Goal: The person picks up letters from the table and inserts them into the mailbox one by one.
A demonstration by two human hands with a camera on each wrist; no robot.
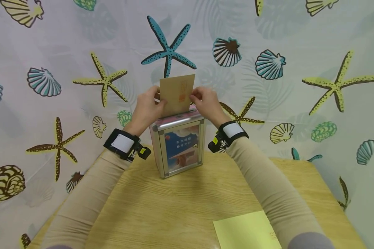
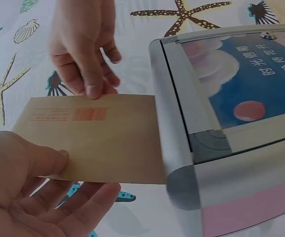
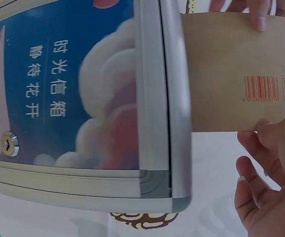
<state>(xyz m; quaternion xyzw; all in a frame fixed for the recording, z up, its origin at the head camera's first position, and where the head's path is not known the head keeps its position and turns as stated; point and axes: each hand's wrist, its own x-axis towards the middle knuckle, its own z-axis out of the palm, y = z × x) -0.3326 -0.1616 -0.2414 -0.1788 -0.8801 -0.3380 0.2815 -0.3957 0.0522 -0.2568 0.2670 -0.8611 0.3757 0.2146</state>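
A brown paper envelope (image 1: 176, 91) with red print and a barcode stands upright over the top of a metal-framed letter box (image 1: 182, 148). Its lower edge is at the slot in the pink top; how much of it is inside is hidden. My left hand (image 1: 148, 107) pinches the envelope's left edge between thumb and fingers. On the opposite edge, my right hand (image 1: 207, 103) pinches it near the box top. In the right wrist view, the box's front shows a blue picture, white characters and a small keyhole lock (image 3: 9, 144).
A wooden table (image 1: 174, 207) bears the box. Near its front edge lies a yellowish paper, perhaps another envelope (image 1: 244, 230), partly behind the right sleeve. A cloth (image 1: 199, 41) printed with starfish and shells hangs behind and at the sides.
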